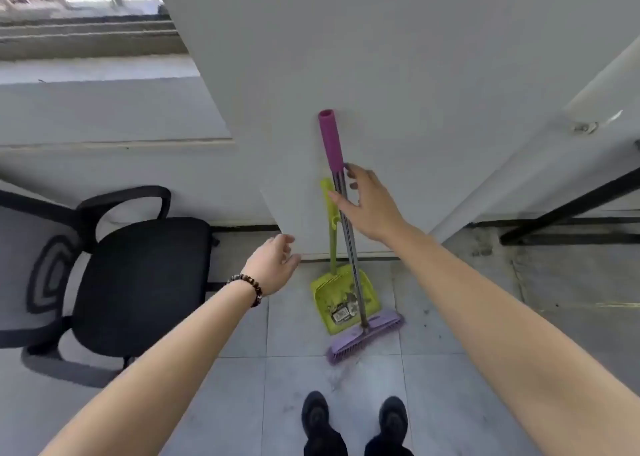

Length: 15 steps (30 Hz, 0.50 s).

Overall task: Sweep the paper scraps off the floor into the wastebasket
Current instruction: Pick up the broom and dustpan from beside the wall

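A broom leans upright against a white pillar: magenta grip, metal shaft, purple brush head on the tiled floor. A lime-green dustpan with a long green handle stands just behind it, with some debris and a label in its pan. My right hand is at the shaft just below the magenta grip, fingers spread and touching or almost touching it, not closed around it. My left hand hovers lower left near the pillar's corner, fingers loosely apart, holding nothing. No paper scraps or wastebasket are in view.
A black office chair stands at the left, close to the pillar. A black-framed table leg and bar run at the right. My two dark shoes stand on the grey floor tiles just in front of the broom.
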Each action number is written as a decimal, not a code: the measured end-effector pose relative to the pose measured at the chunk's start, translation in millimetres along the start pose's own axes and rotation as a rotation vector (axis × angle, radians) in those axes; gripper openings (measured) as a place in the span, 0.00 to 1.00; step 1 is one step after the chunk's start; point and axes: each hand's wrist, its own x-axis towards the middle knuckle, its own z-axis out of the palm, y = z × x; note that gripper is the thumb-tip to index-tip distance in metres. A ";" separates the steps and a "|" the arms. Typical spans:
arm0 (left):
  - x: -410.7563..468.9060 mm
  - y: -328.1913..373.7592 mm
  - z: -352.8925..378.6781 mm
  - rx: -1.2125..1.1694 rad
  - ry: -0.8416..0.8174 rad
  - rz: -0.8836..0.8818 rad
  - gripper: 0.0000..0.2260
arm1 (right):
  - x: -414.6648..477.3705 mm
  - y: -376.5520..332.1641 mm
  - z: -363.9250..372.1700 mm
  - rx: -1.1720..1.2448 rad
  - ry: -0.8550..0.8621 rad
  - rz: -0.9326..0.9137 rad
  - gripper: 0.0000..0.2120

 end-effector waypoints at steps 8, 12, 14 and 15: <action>65.3 31.6 -18.9 0.132 0.162 0.192 0.28 | -6.1 19.0 6.1 0.098 0.018 0.017 0.13; 97.1 57.6 -8.2 0.134 0.134 0.282 0.29 | -61.0 62.5 -2.9 0.242 0.163 0.156 0.03; 107.5 65.3 0.3 0.165 0.066 0.296 0.28 | -84.1 83.5 -8.4 0.268 0.199 0.238 0.03; 110.4 68.2 4.7 0.172 0.048 0.286 0.28 | -92.8 92.1 -10.7 0.265 0.203 0.276 0.02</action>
